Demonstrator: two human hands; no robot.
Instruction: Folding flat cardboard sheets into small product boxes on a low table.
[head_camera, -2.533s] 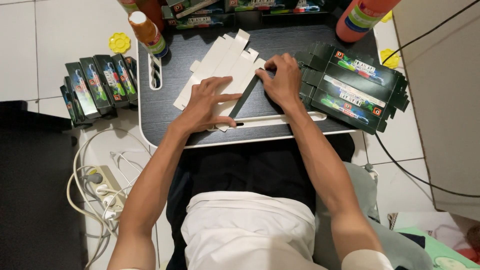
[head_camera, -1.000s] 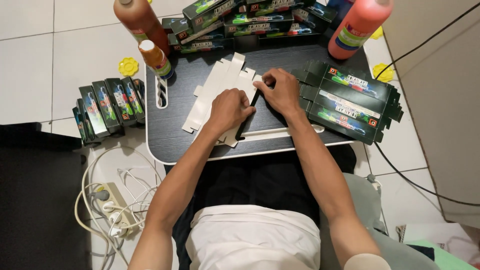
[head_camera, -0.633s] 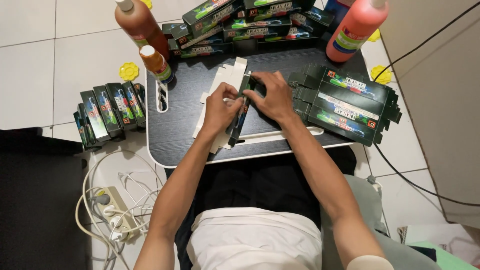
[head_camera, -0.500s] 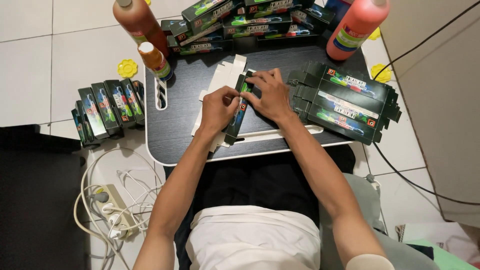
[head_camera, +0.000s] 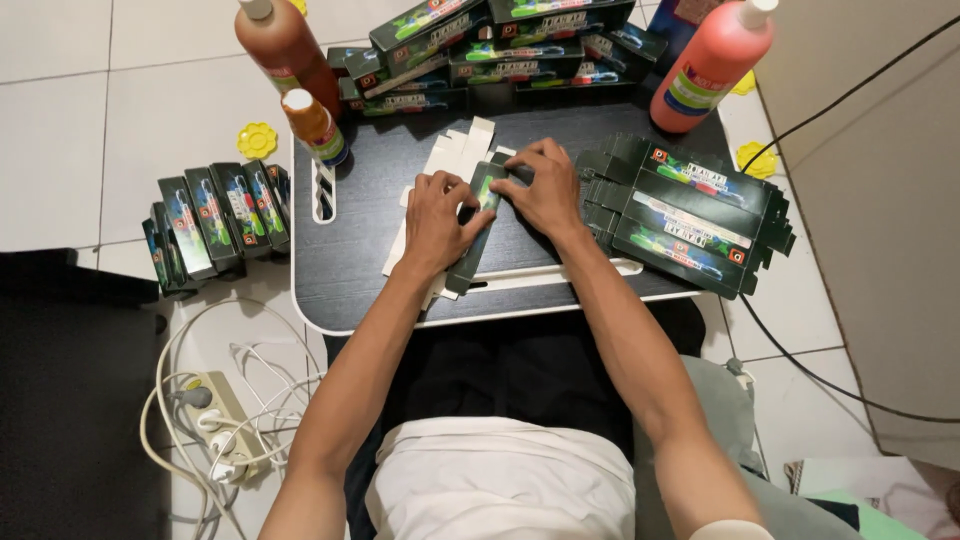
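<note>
A long, narrow dark green carton (head_camera: 474, 236) lies lengthwise on the black lap table (head_camera: 350, 290), resting over a white flat die-cut card (head_camera: 447, 160). My left hand (head_camera: 437, 218) grips the carton's left side near its far end. From the other side my right hand (head_camera: 541, 187) presses the same end, fingers curled over its top. Both hands meet at the carton's far end, and its near end pokes out toward me.
A stack of flat dark cartons (head_camera: 688, 213) lies at the table's right. Finished boxes (head_camera: 500, 45) pile at the back; more stand on the floor at left (head_camera: 212, 225). A brown bottle (head_camera: 284, 52), a small orange bottle (head_camera: 314, 127), a pink bottle (head_camera: 712, 66), a power strip (head_camera: 215, 410).
The hands went from pressing the flat white card to closing together on a folded dark carton. The carton now stands formed between them, and the view has shifted slightly downward.
</note>
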